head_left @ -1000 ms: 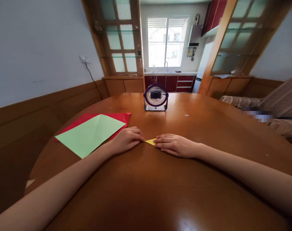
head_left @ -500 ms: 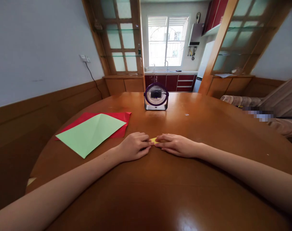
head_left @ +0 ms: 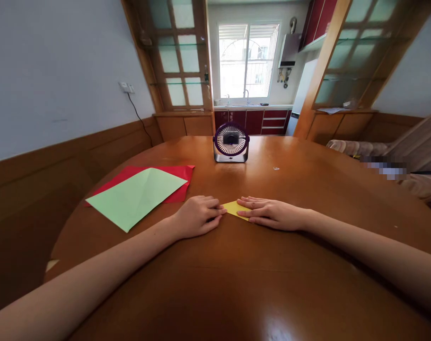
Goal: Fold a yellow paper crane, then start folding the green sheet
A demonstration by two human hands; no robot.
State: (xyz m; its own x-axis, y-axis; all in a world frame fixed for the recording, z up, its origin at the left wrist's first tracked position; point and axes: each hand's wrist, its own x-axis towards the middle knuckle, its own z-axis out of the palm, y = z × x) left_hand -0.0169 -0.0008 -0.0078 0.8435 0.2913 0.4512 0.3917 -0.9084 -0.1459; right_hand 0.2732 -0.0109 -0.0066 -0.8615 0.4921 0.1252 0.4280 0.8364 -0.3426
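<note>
From where I stand: yellow paper (head_left: 232, 207) lies on the table (head_left: 215, 284) between the two hands, its left end tapering to a point. Right hand (head_left: 270, 214) lies palm down, fingers stretched and slightly apart, on the right part of the paper; that grip is loose, clamped on nothing. Left hand (head_left: 201, 216) is curled, fingertips at the point; can't tell if they pinch it or just press.

Step looks like holding and flattening. To do it well: right fingers bear down evenly, so the paper can't swivel; left fingertips work along the edge from the tip, light but firm, no sideways tug, since a narrow point probably crumples easily. Line up edges before pressing hard. Number of layers is hidden under the fingers.

Green sheet (head_left: 137, 196) on red sheet (head_left: 181, 192) sits beyond the left forearm, fan (head_left: 231, 140) farther back; both clear of the work.
</note>
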